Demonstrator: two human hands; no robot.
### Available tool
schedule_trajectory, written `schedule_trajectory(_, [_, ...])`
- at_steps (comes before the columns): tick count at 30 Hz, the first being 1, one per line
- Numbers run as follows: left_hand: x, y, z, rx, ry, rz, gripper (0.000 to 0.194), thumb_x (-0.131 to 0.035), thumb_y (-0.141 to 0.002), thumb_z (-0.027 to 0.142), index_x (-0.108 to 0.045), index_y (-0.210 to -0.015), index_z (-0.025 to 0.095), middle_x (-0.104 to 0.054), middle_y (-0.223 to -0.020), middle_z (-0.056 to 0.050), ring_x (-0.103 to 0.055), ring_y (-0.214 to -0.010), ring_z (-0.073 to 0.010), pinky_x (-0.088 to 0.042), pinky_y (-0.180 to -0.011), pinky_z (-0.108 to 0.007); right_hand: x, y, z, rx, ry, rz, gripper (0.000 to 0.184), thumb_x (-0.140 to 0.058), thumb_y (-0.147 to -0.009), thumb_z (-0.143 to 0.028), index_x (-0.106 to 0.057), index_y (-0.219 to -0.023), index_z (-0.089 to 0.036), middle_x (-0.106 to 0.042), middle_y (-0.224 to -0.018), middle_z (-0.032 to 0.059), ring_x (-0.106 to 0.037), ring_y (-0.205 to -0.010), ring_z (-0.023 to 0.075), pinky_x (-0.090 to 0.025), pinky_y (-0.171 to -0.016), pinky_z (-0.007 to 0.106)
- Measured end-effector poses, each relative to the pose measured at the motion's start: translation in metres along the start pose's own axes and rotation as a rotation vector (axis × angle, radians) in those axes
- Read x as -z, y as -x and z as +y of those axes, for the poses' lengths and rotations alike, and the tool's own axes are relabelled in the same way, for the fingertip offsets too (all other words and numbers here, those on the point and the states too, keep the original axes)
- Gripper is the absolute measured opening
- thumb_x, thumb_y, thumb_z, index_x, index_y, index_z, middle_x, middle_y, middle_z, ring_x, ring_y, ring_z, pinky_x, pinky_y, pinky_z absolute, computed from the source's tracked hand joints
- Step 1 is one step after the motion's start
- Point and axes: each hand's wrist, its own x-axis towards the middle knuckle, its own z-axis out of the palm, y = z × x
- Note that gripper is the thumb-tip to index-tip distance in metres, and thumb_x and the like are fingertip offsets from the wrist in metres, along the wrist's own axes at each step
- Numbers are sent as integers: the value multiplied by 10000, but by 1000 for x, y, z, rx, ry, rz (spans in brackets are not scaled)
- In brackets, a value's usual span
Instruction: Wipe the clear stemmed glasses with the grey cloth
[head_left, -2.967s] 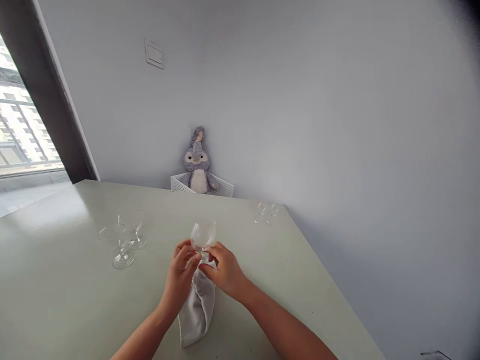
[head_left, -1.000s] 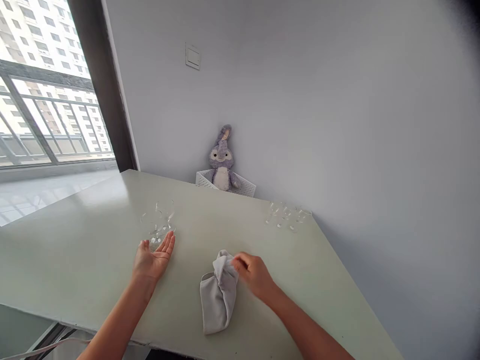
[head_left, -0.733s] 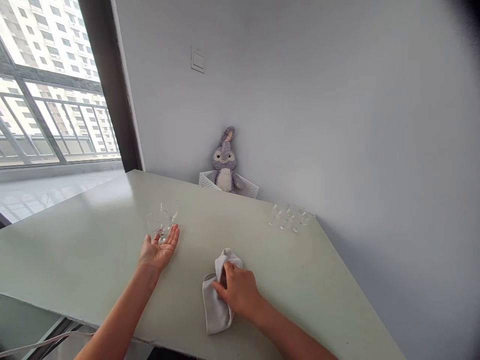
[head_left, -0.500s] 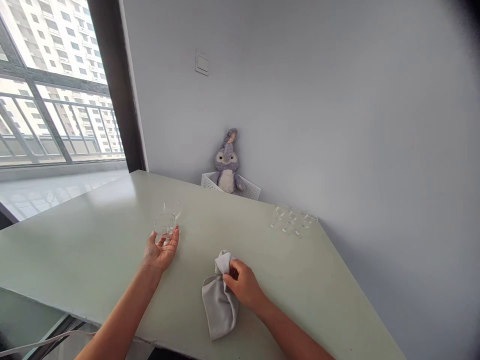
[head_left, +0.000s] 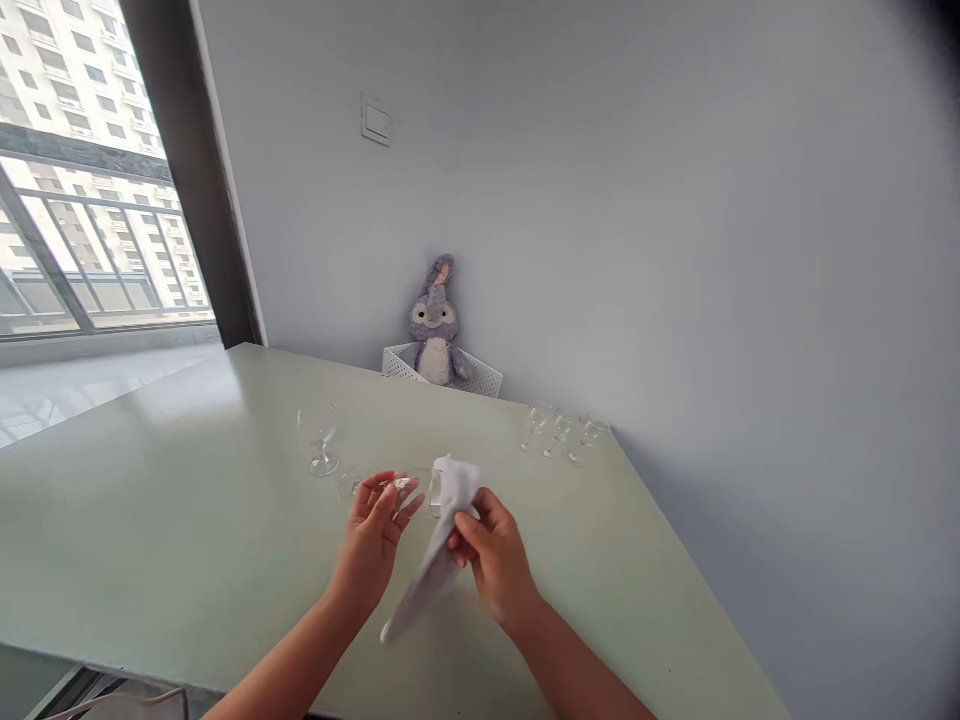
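My left hand (head_left: 375,535) is closed around a clear stemmed glass (head_left: 424,484), which lies on its side in the air. Its foot points left and its mouth faces right. In my right hand (head_left: 491,555) a light grey cloth (head_left: 452,500) is pinched, its upper part against the mouth of the glass and its lower end hanging, blurred by motion. Whether the cloth reaches inside the bowl I cannot tell. Another stemmed glass (head_left: 322,440) stands upright on the table to the left, beyond my left hand.
Several small stemmed glasses (head_left: 562,430) stand grouped near the far right edge of the pale green table (head_left: 187,520). Behind the table's back edge, a plush rabbit (head_left: 434,330) sits in a white perforated basket (head_left: 480,374) by the wall. A window is at the left.
My left hand has lifted the glass off to the right and tipped it sideways. My right hand has raised the cloth from the table to the glass's mouth. The view has turned slightly right.
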Motion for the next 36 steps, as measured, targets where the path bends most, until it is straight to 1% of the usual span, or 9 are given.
schedule_trajectory(9, [-9, 8, 0, 117, -319, -161, 192, -598, -744, 334, -539, -883, 216, -594, -914, -13, -568, -804, -140, -464, -714, -264, 8, 8, 13, 99, 697, -307, 211, -489, -793, -255, -572, -982, -209, -591, -808, 7, -534, -668, 116, -445, -607, 229])
schedule_trajectory(13, [-10, 9, -1, 135, -507, -253, 271, -547, -775, 372, -551, -994, 214, -604, -896, -41, -568, -766, -160, -456, -652, -264, 15, -1, 28, -32, 386, -281, 264, -505, -795, -391, -574, -928, -174, -606, -662, 7, -582, -596, 137, -456, -525, 235])
schedule_trajectory(16, [-8, 8, 2, -7, -569, -362, 318, -554, -772, 349, -573, -1064, 225, -525, -1185, -96, -511, -1020, -222, -433, -800, -311, 15, -4, 33, -176, -41, -230, 366, -489, -773, -501, -552, -798, -141, -531, -492, -14, -505, -377, 109, -383, -368, 203])
schedule_trajectory(19, [-7, 7, 4, -133, -567, -478, 287, -602, -739, 305, -626, -1011, 219, -462, -1282, -97, -397, -1170, -263, -396, -877, -331, 12, 0, 31, -214, -172, -210, 397, -457, -772, -540, -523, -729, -150, -489, -447, -26, -436, -312, 89, -350, -331, 200])
schedule_trajectory(23, [-9, 10, 3, 82, -519, -351, 361, -575, -754, 365, -596, -1080, 211, -601, -1064, -90, -552, -939, -224, -451, -769, -317, 8, 10, 21, -8, 378, -275, 313, -445, -812, -459, -568, -829, -171, -608, -651, 36, -587, -582, 167, -472, -564, 289])
schedule_trajectory(27, [-7, 9, 4, 318, -547, -273, 426, -470, -806, 433, -530, -1169, 218, -637, -863, -47, -594, -748, -174, -477, -674, -294, 13, 13, 10, 239, 992, -298, 253, -432, -839, -355, -585, -990, -220, -644, -898, 61, -572, -841, 209, -425, -752, 332])
schedule_trajectory(30, [2, 3, 12, 223, -737, -306, 342, -507, -791, 360, -587, -1103, 244, -648, -777, -33, -607, -755, -195, -472, -727, -324, 24, 10, 4, 99, 821, -273, 236, -446, -842, -365, -605, -883, -195, -644, -743, 29, -601, -707, 171, -449, -674, 297])
schedule_trajectory(33, [10, -2, 20, -75, -829, -244, 244, -627, -697, 256, -665, -939, 258, -657, -893, -62, -538, -1005, -256, -394, -893, -364, 33, 5, 3, -141, 425, -208, 301, -533, -783, -434, -585, -779, -138, -616, -612, 23, -612, -547, 156, -460, -528, 264])
schedule_trajectory(36, [12, -5, 22, -192, -885, -383, 257, -721, -597, 231, -684, -849, 264, -655, -935, -73, -495, -1061, -279, -289, -983, -407, 37, 4, 5, -296, 153, -241, 367, -580, -737, -470, -580, -784, -106, -614, -612, 38, -596, -458, 147, -447, -443, 251])
